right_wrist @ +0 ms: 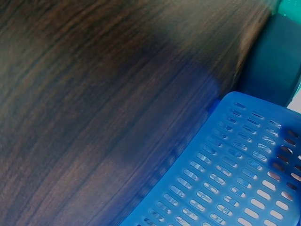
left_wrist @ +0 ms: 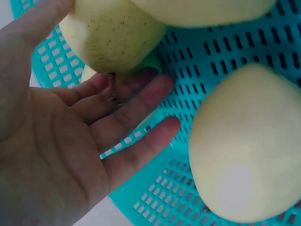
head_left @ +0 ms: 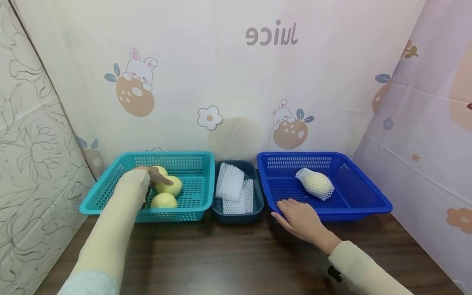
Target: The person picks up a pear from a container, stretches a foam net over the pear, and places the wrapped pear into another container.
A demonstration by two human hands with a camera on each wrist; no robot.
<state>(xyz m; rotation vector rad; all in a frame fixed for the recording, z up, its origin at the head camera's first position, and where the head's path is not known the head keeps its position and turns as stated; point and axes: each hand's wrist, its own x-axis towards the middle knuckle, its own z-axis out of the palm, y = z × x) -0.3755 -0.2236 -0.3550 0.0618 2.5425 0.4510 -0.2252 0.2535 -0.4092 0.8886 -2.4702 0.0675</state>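
Inside the teal basket (head_left: 212, 180), my left hand (head_left: 156, 176) reaches among pale yellow pears (head_left: 164, 200). The left wrist view has a speckled pear (left_wrist: 113, 37) with a stem between the thumb and the spread, nearly straight fingers (left_wrist: 136, 110). Another pear (left_wrist: 249, 146) lies apart from the fingertips. My right hand (head_left: 300, 219) grips the front-left corner of the blue basket (head_left: 368, 211), thumb outside and fingers over the rim. In that basket rests one pear (head_left: 318, 184) wrapped in a white foam net. The right wrist view shows the blue basket wall (right_wrist: 221, 179), with fingers barely visible through its holes.
Between the baskets stands a dark blue-green bin (head_left: 239, 218) holding several white foam nets (head_left: 232, 182). All three containers stand on a dark wooden table (head_left: 206, 258). Patterned cloth walls (head_left: 236, 82) rise behind and at both sides.
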